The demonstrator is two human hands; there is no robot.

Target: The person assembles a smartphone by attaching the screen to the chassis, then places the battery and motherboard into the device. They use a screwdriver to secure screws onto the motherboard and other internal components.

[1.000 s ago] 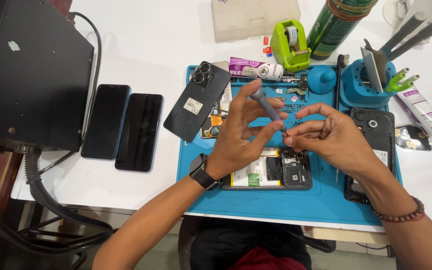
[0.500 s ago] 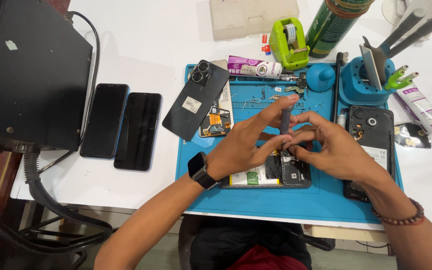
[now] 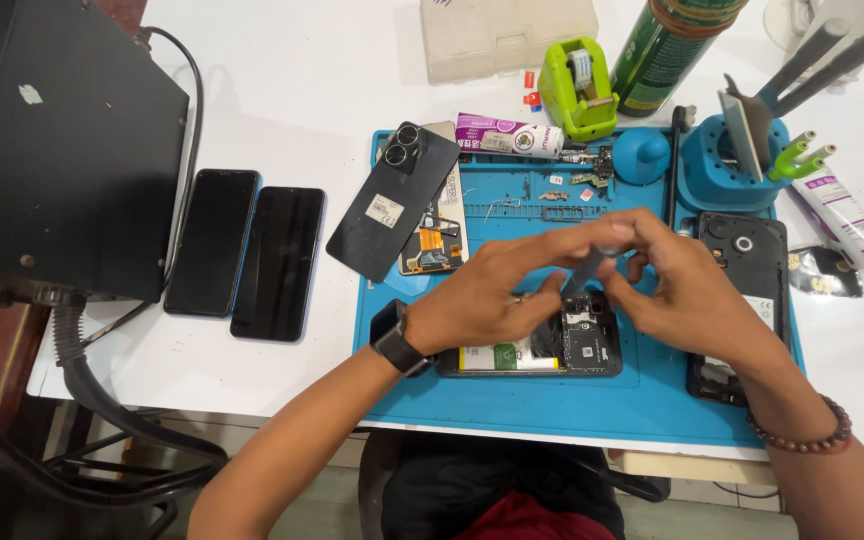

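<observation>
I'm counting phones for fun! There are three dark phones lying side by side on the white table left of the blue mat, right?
Not quite. The head view shows two dark phones lying side by side on the white table left of the blue mat, not three.

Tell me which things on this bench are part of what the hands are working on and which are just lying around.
In hand:
left hand and right hand, both on a grey screwdriver
opened phone beneath them
blue repair mat

Lying about:
two dark phones
black back cover
green tape dispenser
glue tube
blue tool holder
</observation>
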